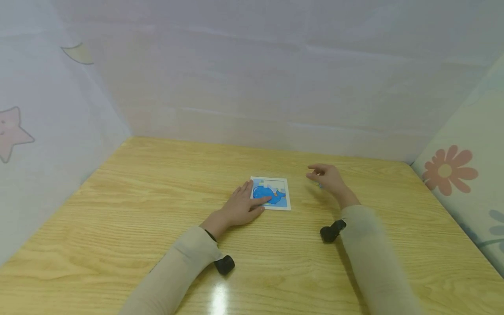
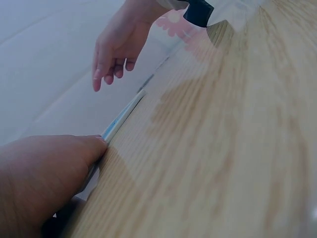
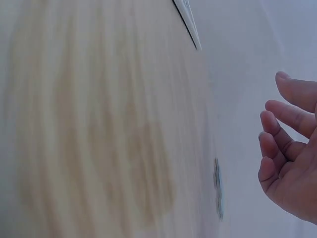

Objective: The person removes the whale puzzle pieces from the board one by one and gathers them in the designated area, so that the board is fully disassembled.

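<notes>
A square jigsaw puzzle (image 1: 280, 200) with a white frame and a blue whale picture lies flat on the table. Its upper right part shows a pale gap. My left hand (image 1: 241, 205) rests on the puzzle's left side, fingers spread, the index finger across the whale. To the right, my right hand (image 1: 328, 178) hovers above the table with loosely bent fingers and nothing between them. Beneath it lie thin puzzle pieces (image 3: 218, 189), mostly hidden by the hand in the head view, where only a bit of blue shows.
The wooden table (image 1: 275, 262) reaches back to a pale cloth wall (image 1: 252, 87). Side walls with a star (image 1: 13, 133) and a flower (image 1: 445, 170) flank it. A small black camera (image 1: 224, 265) sits on the left wrist, another (image 1: 332, 232) on the right.
</notes>
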The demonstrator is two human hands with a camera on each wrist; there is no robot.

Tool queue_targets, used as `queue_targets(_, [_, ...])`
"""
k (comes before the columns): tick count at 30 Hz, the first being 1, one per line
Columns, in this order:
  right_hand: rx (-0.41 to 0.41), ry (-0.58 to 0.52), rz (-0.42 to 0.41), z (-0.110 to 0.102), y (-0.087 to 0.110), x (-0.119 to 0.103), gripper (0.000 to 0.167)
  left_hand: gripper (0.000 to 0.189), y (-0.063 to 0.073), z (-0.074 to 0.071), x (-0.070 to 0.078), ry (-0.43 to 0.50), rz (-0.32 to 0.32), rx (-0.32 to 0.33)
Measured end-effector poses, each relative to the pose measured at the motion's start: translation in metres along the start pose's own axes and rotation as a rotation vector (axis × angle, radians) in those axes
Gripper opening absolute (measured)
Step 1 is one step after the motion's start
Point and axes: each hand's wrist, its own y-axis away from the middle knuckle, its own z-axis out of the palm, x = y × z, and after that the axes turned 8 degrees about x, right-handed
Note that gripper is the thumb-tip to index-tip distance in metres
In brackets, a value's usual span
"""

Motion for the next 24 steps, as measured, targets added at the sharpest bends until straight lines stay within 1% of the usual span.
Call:
queue_targets(5, [-0.002,-0.025,-0.013,0.015,-0.004,-0.010,0.041,0.040,0.000,0.000,0.000,0.005,-0.005,0.003])
queue_targets(11, [-0.013,-0.088,-0.014,0.035,-0.007,-0.020,0.042,0.041,0.000,0.000,0.000,0.000,-0.019,-0.012])
queue_targets(16, [-0.021,-0.095,0.006,0.048,-0.010,-0.024,0.040,0.041,-0.001,0.000,0.001,-0.003,-0.011,-0.012])
queue_targets(22, [-0.024,-0.083,-0.038,0.064,-0.013,-0.028,0.037,0.041,-0.001,-0.001,0.001,0.001,-0.011,-0.009])
queue_targets(24, [-0.035,-0.098,-0.029,0.070,-0.013,-0.030,0.036,0.041,0.000,-0.001,0.001,-0.002,-0.009,-0.010])
